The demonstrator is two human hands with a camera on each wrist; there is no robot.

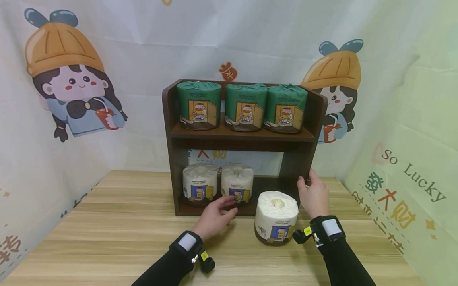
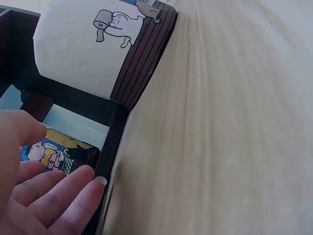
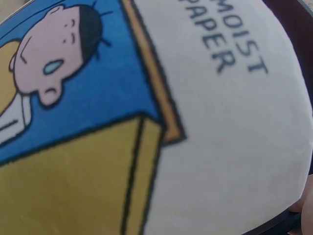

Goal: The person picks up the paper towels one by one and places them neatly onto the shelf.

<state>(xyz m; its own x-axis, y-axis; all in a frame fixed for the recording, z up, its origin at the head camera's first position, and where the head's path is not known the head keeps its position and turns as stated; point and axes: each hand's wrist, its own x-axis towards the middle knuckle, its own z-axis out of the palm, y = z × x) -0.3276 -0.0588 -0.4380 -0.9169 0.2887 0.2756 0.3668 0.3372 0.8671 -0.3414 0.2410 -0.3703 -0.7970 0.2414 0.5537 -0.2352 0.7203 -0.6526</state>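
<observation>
A white-wrapped toilet paper roll (image 1: 276, 216) stands upright on the table, in front of the shelf's lower right. My right hand (image 1: 315, 196) is beside it at the front edge of the shelf's right side panel, thumb and fingers apart; whether it touches the panel I cannot tell. That roll fills most of the right wrist view. My left hand (image 1: 216, 217), palm inward and fingers loosely extended, holds nothing before the lower shelf. Behind its fingertips is a white roll (image 1: 237, 180), with another white roll (image 1: 199, 182) to the left.
The dark brown two-tier shelf (image 1: 243, 137) stands at the back of the wooden table (image 1: 136, 222). On its upper tier are a left green roll (image 1: 199, 95), a middle green roll (image 1: 245, 95) and a right green roll (image 1: 286, 97). A printed cloth (image 1: 150, 79) hangs behind.
</observation>
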